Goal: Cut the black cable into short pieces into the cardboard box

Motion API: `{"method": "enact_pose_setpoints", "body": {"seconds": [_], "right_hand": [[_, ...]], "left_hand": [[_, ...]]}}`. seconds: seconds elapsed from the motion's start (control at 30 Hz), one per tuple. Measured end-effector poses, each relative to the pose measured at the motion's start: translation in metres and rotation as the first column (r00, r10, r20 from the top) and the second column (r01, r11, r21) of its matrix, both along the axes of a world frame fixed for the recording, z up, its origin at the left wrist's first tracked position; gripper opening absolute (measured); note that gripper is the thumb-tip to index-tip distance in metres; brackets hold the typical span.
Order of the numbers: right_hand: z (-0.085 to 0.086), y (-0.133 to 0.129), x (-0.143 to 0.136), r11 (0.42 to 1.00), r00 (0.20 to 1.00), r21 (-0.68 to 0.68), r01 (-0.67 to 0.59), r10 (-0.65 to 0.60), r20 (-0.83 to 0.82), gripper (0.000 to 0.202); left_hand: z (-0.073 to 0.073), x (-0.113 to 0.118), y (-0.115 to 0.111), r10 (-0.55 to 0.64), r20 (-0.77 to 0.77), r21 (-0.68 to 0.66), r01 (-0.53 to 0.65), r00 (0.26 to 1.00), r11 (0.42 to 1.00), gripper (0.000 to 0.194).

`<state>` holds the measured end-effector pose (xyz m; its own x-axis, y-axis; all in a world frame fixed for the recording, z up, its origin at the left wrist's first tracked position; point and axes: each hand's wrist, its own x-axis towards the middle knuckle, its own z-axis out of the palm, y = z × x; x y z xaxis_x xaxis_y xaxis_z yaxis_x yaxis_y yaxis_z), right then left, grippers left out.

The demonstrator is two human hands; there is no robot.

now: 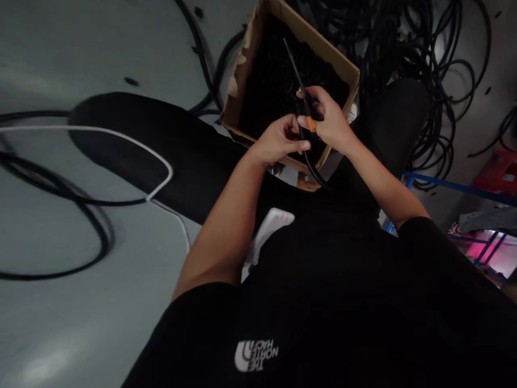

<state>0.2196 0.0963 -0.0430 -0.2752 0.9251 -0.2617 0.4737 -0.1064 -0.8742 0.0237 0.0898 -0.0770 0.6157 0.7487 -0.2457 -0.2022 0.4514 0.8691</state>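
Observation:
My left hand (279, 139) and my right hand (329, 119) are close together over an open cardboard box (337, 59). Both are closed on one black cable (293, 62), thumbs and fingers pinching it. Its thin straight end points away from me over the box, and a ribbed stretch (310, 160) runs below my hands toward my lap. A small orange band (311, 124) shows at my right thumb; I cannot tell whether it is on the thumb or the cable. Dark pieces (270, 70) fill the box, too dim to tell apart.
Tangled black cables (440, 81) lie on the floor beyond and right of the box. A white cord (121, 133) crosses my left leg, and a black cable loop (100, 242) lies at left. A blue frame (456, 186) and a red object (498, 172) stand at right.

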Motion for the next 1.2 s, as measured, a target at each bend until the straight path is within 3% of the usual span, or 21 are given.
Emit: {"method": "enact_pose_setpoints", "body": {"seconds": [0.07,0.17,0.37,0.53,0.77,0.9,1.03,1.13,1.2], "right_hand": [[-0.004,-0.001,0.0,1.0,1.0,-0.015,-0.001,0.001,-0.013,0.082],[-0.007,-0.003,0.003,0.994,0.992,-0.053,0.094,-0.098,-0.082,0.079],[-0.004,-0.006,0.008,0.966,0.946,-0.151,0.211,-0.24,-0.216,0.089],[0.0,-0.003,0.011,0.972,0.962,-0.159,0.173,-0.201,-0.186,0.091],[-0.008,-0.004,0.021,0.987,0.962,-0.128,0.095,-0.125,-0.243,0.101],[-0.01,-0.002,0.018,0.996,0.975,-0.084,0.04,-0.057,-0.216,0.094],[-0.008,0.002,0.008,0.997,0.986,-0.072,0.03,-0.041,-0.16,0.086],[-0.008,0.002,0.002,0.993,0.982,-0.106,0.059,-0.076,-0.17,0.087],[-0.01,0.001,-0.001,0.987,0.975,-0.129,0.097,-0.12,-0.188,0.088]], "left_hand": [[-0.005,-0.002,0.001,0.015,-0.013,-0.021,-0.015,1.0,1.0,0.079],[-0.01,-0.006,0.001,0.032,-0.023,-0.042,-0.033,0.999,0.999,0.073],[-0.003,-0.009,0.003,0.033,-0.025,-0.079,-0.035,0.999,0.996,0.069],[-0.006,-0.012,0.004,0.014,-0.028,-0.08,-0.017,0.999,0.997,0.067],[-0.007,-0.016,0.007,-0.056,0.051,-0.141,0.062,0.997,0.988,0.073],[-0.011,-0.016,0.006,-0.079,0.006,-0.111,0.079,0.997,0.991,0.073],[-0.023,-0.012,0.009,0.089,-0.073,-0.03,-0.091,0.993,0.995,0.07],[-0.027,-0.009,0.015,0.266,-0.071,0.039,-0.264,0.961,0.964,0.066],[-0.027,-0.009,0.019,0.314,-0.053,0.073,-0.31,0.948,0.948,0.066]]}}
